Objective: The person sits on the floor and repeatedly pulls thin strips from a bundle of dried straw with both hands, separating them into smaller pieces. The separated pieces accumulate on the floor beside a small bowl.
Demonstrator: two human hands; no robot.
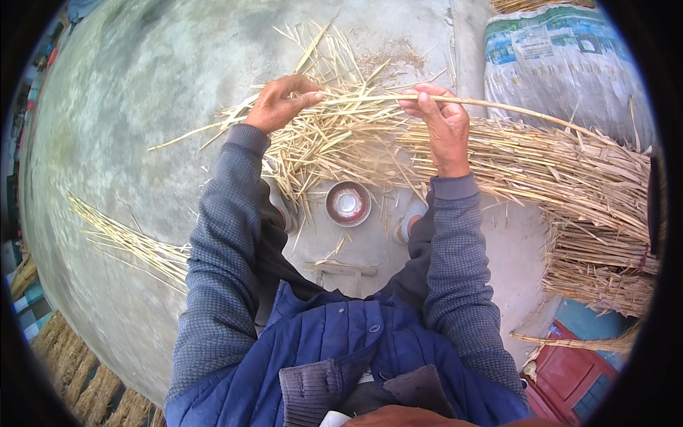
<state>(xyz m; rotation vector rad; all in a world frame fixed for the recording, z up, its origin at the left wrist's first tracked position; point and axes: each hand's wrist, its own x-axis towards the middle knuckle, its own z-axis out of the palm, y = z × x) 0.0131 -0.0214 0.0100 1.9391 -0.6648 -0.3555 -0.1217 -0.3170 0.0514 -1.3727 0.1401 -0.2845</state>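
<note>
A long, thin, pale straw stalk (526, 109) stretches across in front of me. My left hand (281, 104) is closed, pinching it near the middle of the view between thumb and fingers. Farther along, my right hand (444, 127) holds the same stalk between thumb and fingertips, and its far end bends down over the bundle at the right. Beneath both hands spreads a loose heap of dry leaf sheaths and straw (320, 153). Between my feet stands a small round metal bowl (335, 214) with a reddish inside.
A thick bundle of uncleaned stalks (562, 164) lies at the right, beside a large white printed sack (569, 78). Several smooth stalks (139, 245) rest on the concrete floor (142, 92) at my left. A red object (569, 366) sits at the lower right.
</note>
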